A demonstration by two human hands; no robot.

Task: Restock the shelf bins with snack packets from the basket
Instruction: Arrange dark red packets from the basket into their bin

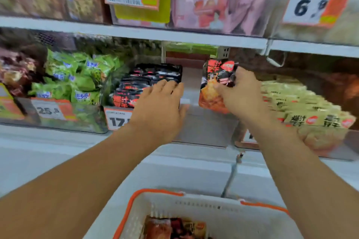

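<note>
Shelving [136, 32]: pale shelves cross the whole frame; the upper tier holds blurred packs behind tags reading 18.8 and 6.8.
Middle bin [204, 128]: a clear-fronted bin at frame centre, with bare floor showing between the two hands.
Basket [194, 207]: white with an orange rim, at the bottom centre, directly below the arms; more red-and-dark packets [174, 228] lie in it.
Green packets [73, 77]: heaped in the bin at centre left, above a 25.8 tag.
Pale packets [303, 106]: stacked in the bin at the right edge, just beside the right forearm.
Black packet stack [147, 81]: fills the left half of the middle bin, leaning back toward the shelf rear.
Held snack packet [215, 83]: black and red, upright, long axis running top to bottom of the frame, at the right side of the middle bin, right of the gap.
Left hand [159, 106]: fingers spread and straight, laid on the near end of the black stack, holding nothing.
Right hand [240, 93]: fingers curled onto the packet's right edge, pinching it.
Key relation: the gap lies between the hands, immediately left of the held packet; the right hand is the nearer one.
Likely next move: probably tilt the packet leftward against the stack.
</note>
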